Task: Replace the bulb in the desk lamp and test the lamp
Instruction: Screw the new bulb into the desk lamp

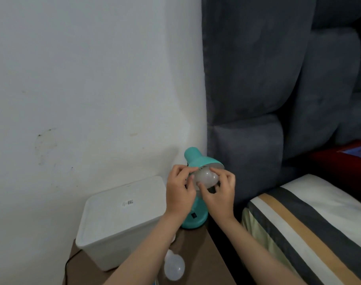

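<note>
Fingers [193, 171] of both hands are curled around a frosted white bulb [206, 176] that sits in the mouth of the teal lamp shade [202, 160]. Left hand [180, 189]: forearm comes up from the lower edge, wrist straight, back of hand toward the camera; thumb and index finger lie on the bulb's upper left side, just under the shade rim, and the other fingers are bent in below them. Right hand [220, 192]: forearm rises from lower right, back of hand toward the camera; index finger lies across the top of the bulb at the shade rim, thumb presses its lower front, remaining fingers are loosely curled just right of the bulb. The bulb is pinched between the two hands, its round end facing the camera, its base hidden inside the shade.

The shade tilts down and forward. Lamp base [196, 220] stands below the hands on the brown tabletop [198, 254], partly hidden by the left wrist. Left of the lamp base, a white lidded box [122, 219] rests on the tabletop. In front of the lamp base, a second bulb [174, 268] lies on its side on the tabletop, beside the left forearm. Right of the lamp: a grey padded headboard [258, 89] and a striped bed [309, 223].
</note>
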